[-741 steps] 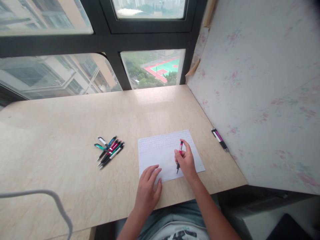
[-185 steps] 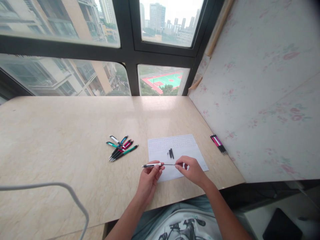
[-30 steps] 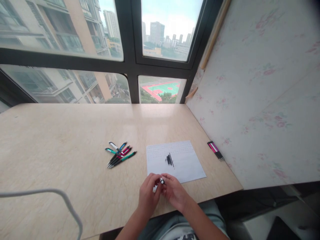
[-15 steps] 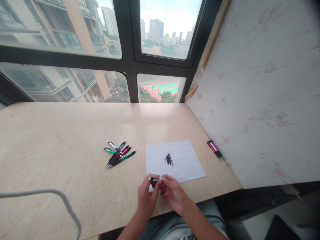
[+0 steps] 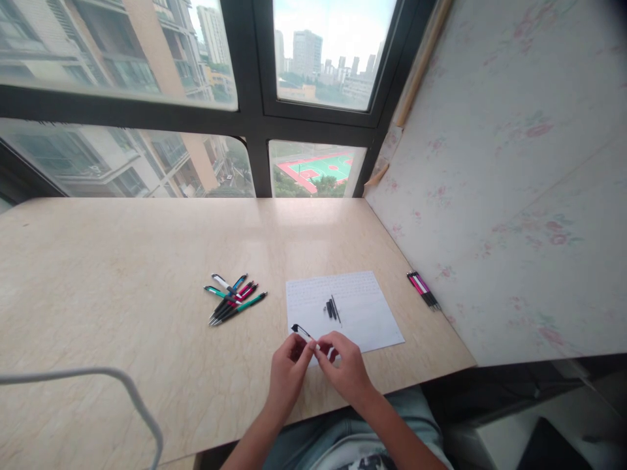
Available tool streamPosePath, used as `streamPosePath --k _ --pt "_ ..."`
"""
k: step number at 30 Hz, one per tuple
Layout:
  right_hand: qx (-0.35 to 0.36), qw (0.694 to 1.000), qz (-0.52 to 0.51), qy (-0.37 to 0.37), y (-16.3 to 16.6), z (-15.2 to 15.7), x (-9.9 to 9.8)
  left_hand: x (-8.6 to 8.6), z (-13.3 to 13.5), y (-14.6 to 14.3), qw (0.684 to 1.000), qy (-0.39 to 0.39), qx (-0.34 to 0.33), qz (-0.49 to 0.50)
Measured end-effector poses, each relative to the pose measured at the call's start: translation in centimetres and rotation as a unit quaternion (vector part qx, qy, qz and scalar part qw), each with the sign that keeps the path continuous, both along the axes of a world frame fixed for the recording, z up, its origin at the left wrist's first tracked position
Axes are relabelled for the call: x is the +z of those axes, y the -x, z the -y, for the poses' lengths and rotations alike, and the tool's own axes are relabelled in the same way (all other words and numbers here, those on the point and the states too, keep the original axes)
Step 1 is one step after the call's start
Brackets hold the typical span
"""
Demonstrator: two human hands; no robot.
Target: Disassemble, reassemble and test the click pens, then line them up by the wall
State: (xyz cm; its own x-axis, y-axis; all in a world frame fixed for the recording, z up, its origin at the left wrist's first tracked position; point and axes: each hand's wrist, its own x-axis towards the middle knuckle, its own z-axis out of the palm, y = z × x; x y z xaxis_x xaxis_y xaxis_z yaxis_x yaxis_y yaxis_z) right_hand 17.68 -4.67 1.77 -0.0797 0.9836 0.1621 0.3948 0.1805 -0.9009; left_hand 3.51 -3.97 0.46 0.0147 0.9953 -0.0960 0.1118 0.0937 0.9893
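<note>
My left hand [image 5: 289, 371] and my right hand [image 5: 344, 367] meet over the near edge of the white sheet of paper [image 5: 366, 313]. Together they pinch a black and white pen barrel [image 5: 304, 333], whose dark end sticks up and to the left past my left fingers. Both hands have their fingers closed on it. Small black pen parts and a thin refill [image 5: 332, 308] lie on the middle of the paper, apart from my hands.
A fan of several coloured pens [image 5: 232, 298] lies on the beige desk [image 5: 122, 274] left of the paper. A few more pens [image 5: 424, 290] rest by the flowered wall [image 5: 504, 183] on the right. A white curved cable [image 5: 98, 385] crosses the near left. Windows stand behind.
The pen barrel has turned from lying level between my fingers to pointing up and left. My hands have shifted slightly forward over the paper's edge. The refill now lies on the paper.
</note>
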Motion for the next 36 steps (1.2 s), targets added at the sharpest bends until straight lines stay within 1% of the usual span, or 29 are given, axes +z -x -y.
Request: streamPosePath --k 3,6,8,10,12,15,19,24,29,32,36 --pt "-0.050 0.999 0.001 0.013 -1.3 -0.4 -0.9 0.2 0.0 0.1 1.000 -0.003 -0.026 -0.007" --pt "-0.140 0.989 0.022 0.032 -3.7 -1.1 -2.0 0.3 0.0 0.2 0.999 -0.001 -0.037 -0.006" --pt "-0.187 0.980 0.062 0.023 -5.4 -1.7 -2.5 0.3 0.0 0.2 0.999 -0.001 -0.041 -0.011" --pt "-0.205 0.971 0.121 0.011 -6.6 -2.3 -2.8 0.3 0.1 0.2 0.999 -0.008 -0.047 -0.020" --pt "-0.211 0.960 0.182 0.003 -7.2 -2.7 -3.1 0.4 0.1 0.1 0.998 -0.015 -0.052 -0.026" --pt "-0.209 0.944 0.257 -0.010 -7.1 -3.1 -3.4 0.6 0.2 0.1 0.998 -0.021 -0.051 -0.027" --pt "-0.188 0.933 0.306 -0.024 -6.8 -3.3 -3.5 0.8 0.1 0.0 0.998 -0.023 -0.049 -0.026" --pt "-0.183 0.942 0.279 -0.027 -7.5 -3.3 -3.5 0.9 0.2 0.0 0.998 -0.019 -0.053 -0.026" --pt "-0.185 0.954 0.231 -0.049 -8.2 -2.6 -3.8 0.8 0.2 0.0 0.998 -0.019 -0.053 -0.021" --pt "-0.186 0.959 0.207 -0.062 -8.2 -2.1 -4.1 0.6 0.3 0.0 0.999 -0.008 -0.046 -0.003" --pt "-0.179 0.965 0.183 -0.050 -8.2 -1.8 -4.1 0.3 0.3 0.0 0.999 0.010 -0.028 0.036"
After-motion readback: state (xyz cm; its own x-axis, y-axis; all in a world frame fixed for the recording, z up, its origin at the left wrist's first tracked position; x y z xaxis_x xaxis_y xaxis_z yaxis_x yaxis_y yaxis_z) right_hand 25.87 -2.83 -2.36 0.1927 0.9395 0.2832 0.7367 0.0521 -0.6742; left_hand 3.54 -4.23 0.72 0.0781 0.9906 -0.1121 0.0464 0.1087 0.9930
